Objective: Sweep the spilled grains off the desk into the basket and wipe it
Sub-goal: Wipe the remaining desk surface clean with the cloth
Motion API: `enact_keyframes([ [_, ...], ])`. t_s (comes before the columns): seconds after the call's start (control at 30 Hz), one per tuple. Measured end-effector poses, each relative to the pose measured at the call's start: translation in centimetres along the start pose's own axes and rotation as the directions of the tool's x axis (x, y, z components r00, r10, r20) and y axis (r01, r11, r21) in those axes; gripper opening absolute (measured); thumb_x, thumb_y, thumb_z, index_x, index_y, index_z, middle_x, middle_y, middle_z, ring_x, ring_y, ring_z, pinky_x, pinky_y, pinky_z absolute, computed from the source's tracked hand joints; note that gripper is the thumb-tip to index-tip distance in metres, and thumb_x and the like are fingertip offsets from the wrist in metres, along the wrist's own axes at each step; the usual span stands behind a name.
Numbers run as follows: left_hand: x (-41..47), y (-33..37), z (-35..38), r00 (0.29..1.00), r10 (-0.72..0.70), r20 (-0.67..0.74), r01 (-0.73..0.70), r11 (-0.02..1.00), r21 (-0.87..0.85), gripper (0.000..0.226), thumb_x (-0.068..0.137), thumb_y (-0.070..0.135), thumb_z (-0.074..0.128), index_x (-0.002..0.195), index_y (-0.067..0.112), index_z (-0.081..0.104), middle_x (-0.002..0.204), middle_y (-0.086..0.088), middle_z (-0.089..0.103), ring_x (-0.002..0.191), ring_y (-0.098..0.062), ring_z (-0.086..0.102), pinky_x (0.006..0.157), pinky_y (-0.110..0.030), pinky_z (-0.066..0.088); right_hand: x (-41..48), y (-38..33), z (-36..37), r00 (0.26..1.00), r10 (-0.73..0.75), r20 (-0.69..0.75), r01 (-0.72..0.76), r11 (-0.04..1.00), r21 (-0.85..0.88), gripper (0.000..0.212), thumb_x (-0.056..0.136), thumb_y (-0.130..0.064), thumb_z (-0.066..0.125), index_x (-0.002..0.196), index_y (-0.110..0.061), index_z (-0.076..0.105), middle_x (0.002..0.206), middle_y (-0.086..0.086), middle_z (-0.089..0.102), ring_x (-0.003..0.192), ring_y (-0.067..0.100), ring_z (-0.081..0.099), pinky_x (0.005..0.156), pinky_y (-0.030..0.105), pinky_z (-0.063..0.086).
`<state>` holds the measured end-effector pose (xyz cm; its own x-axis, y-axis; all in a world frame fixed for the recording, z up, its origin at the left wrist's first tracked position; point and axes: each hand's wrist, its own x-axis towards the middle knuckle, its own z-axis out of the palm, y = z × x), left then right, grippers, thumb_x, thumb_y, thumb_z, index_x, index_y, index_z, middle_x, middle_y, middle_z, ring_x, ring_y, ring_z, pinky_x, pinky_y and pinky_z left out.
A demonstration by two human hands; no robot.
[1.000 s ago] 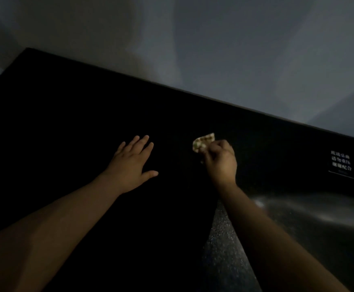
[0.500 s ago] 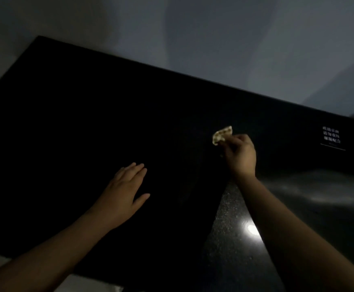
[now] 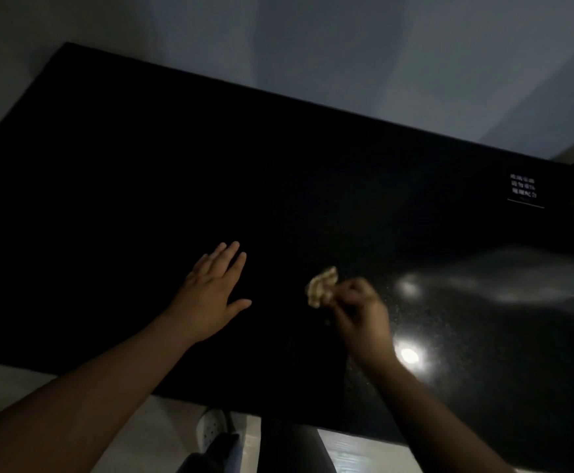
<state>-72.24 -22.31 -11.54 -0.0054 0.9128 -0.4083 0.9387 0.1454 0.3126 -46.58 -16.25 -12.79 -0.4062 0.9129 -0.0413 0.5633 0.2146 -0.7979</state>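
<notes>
- Head view: the left hand (image 3: 214, 291) lies flat on the black desk (image 3: 125, 199). Its fingers are straight and it holds nothing.
- The right hand (image 3: 360, 312) pinches a small, pale, crumpled cloth (image 3: 321, 286) and holds it down on the desk, near the left hand.
- This looks like the wiping part of the job.
- The cloth is small and the desk is big and dark, so some spots could get missed.
- A wipe toward the near edge could push leftover grains onto the floor if no basket waits below.
- No grains show; it is too dark to tell.
- The right hand and the cloth are blurry.
- A white thing with holes (image 3: 212, 428) sits below the near edge. It may be the basket or a shoe; I cannot tell.
- The white writing on the label (image 3: 523, 191) is too small to read.
</notes>
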Motion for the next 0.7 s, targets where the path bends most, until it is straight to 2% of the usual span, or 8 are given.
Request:
enact_keyframes([
  [0.1,0.0,0.0,0.1,1.000,-0.006,-0.001,0.006,1.000,0.029,0.080,0.095,0.055,0.036,0.151,0.020,-0.008,0.157,0.002,-0.023,0.143,-0.014,-0.022,0.117,-0.033,-0.008,4.5,1.5,-1.3,0.964,0.048,-0.262,-0.081,0.990,-0.116,0.015,0.087,-0.012,0.066,0.099,-0.015,0.073,0.095,-0.001,0.056,0.089,0.018,0.057,0.077,0.029,0.049],
  [0.17,0.0,0.1,0.0,1.000,-0.013,0.008,0.013,1.000,0.019,0.081,0.095,0.055,0.038,0.152,0.019,-0.007,0.157,0.002,-0.022,0.144,-0.014,-0.020,0.116,-0.033,-0.006,6.7,2.9,-1.2,0.940,0.145,-0.309,-0.197,0.970,-0.145,0.018,0.088,-0.018,0.065,0.104,-0.014,0.072,0.103,0.004,0.056,0.098,0.025,0.056,0.085,0.039,0.051],
  [0.23,-0.4,0.3,-0.1,1.000,-0.019,-0.005,0.019,0.999,-0.030,0.082,0.094,0.053,0.042,0.152,0.017,-0.004,0.158,0.002,-0.017,0.145,-0.014,-0.016,0.117,-0.034,-0.001,6.2,3.5,0.0,0.935,0.175,-0.308,-0.236,0.956,-0.173,0.018,0.088,-0.020,0.065,0.102,-0.012,0.072,0.105,0.004,0.057,0.101,0.025,0.054,0.088,0.039,0.049],
  [0.4,-3.9,0.3,1.5,0.985,0.002,-0.174,-0.017,0.996,-0.087,0.078,0.094,0.046,0.047,0.152,0.012,0.008,0.160,-0.001,0.001,0.146,-0.017,-0.003,0.118,-0.032,0.006,-3.3,1.1,4.2,0.978,-0.009,-0.208,-0.037,0.976,-0.215,0.021,0.083,-0.018,0.063,0.101,-0.021,0.073,0.096,-0.001,0.056,0.088,0.014,0.048,0.076,0.027,0.041],
  [0.5,-7.1,-0.8,3.0,0.977,0.018,-0.213,-0.038,0.995,-0.089,0.074,0.094,0.043,0.049,0.151,0.012,0.014,0.159,-0.002,0.010,0.146,-0.017,0.002,0.118,-0.031,0.008,-7.8,-0.2,5.1,0.999,-0.036,-0.009,0.033,0.981,-0.193,0.019,0.083,-0.017,0.068,0.099,-0.024,0.073,0.096,-0.005,0.055,0.086,0.012,0.050,0.072,0.023,0.043],
  [0.57,-9.1,-1.7,3.9,0.978,0.013,-0.210,-0.038,0.993,-0.113,0.073,0.094,0.044,0.050,0.150,0.011,0.019,0.158,-0.003,0.014,0.146,-0.017,0.005,0.118,-0.032,0.012,-7.8,-0.5,4.5,0.996,-0.034,0.078,0.043,0.993,-0.113,0.014,0.085,-0.020,0.067,0.097,-0.025,0.071,0.095,-0.007,0.055,0.084,0.015,0.056,0.069,0.031,0.050],
  [0.63,-10.6,-2.3,4.6,0.977,0.026,-0.213,-0.053,0.992,-0.119,0.074,0.092,0.048,0.047,0.150,0.011,0.021,0.158,-0.003,0.016,0.146,-0.018,0.007,0.116,-0.030,0.012,-6.7,-0.4,3.5,0.999,0.024,-0.031,-0.027,0.995,-0.098,0.013,0.087,-0.022,0.066,0.099,-0.026,0.071,0.096,-0.008,0.054,0.088,0.017,0.058,0.072,0.033,0.052],
  [0.7,-11.7,-2.8,5.2,0.976,0.026,-0.214,-0.056,0.989,-0.137,0.072,0.093,0.045,0.050,0.150,0.011,0.021,0.158,-0.002,0.015,0.146,-0.016,0.007,0.114,-0.028,0.011,-6.3,-0.1,3.3,0.984,0.100,-0.146,-0.125,0.976,-0.176,0.019,0.088,-0.020,0.067,0.105,-0.023,0.072,0.098,-0.009,0.053,0.097,0.018,0.054,0.077,0.026,0.046],
])
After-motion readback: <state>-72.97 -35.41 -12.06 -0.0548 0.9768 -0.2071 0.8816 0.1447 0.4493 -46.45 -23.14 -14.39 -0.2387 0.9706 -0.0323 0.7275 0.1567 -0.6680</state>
